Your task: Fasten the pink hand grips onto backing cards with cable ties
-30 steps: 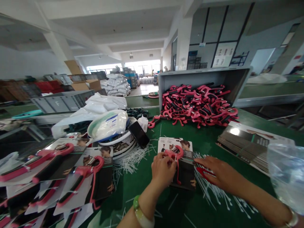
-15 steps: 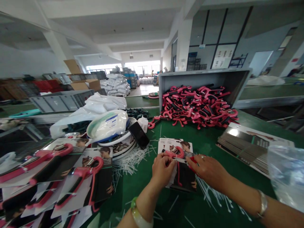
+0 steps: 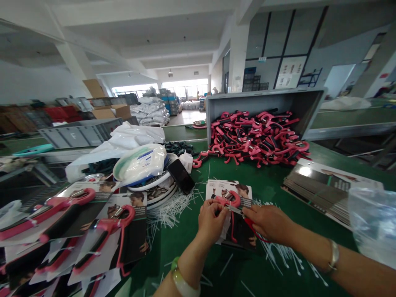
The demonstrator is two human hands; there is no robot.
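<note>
Factory hall, pillars and stacked sacks far off. A green workbench [image 3: 188,264] crosses the view. At its far side a grey plastic crate [image 3: 266,97] lies tipped open, spilling a heap of pink-and-black handled tools [image 3: 256,138]. Right: a stack of printed cards [image 3: 321,198] and a clear plastic bag [image 3: 373,222]. Left: a pile of carded tools [image 3: 83,222] and a black phone [image 3: 181,176]. Loose white plastic ties [image 3: 280,258] litter the bench near the hands.

Centre near: one printed card [image 3: 238,235] lies on the bench, a pink tool loop [image 3: 232,199] mounted on it. The left hand [image 3: 212,220] is closed, pinching card and loop together. The right hand [image 3: 269,225] grips red-handled scissors [image 3: 238,211], steel blades reaching toward the left hand's fingers; whether the blades are parted, I cannot tell.

Judgement: steady pinching keeps the card from shifting, and the blades should stay clear of those fingers.

Since the previous frame, the right hand has drawn slightly back and the blades show more clearly.
</note>
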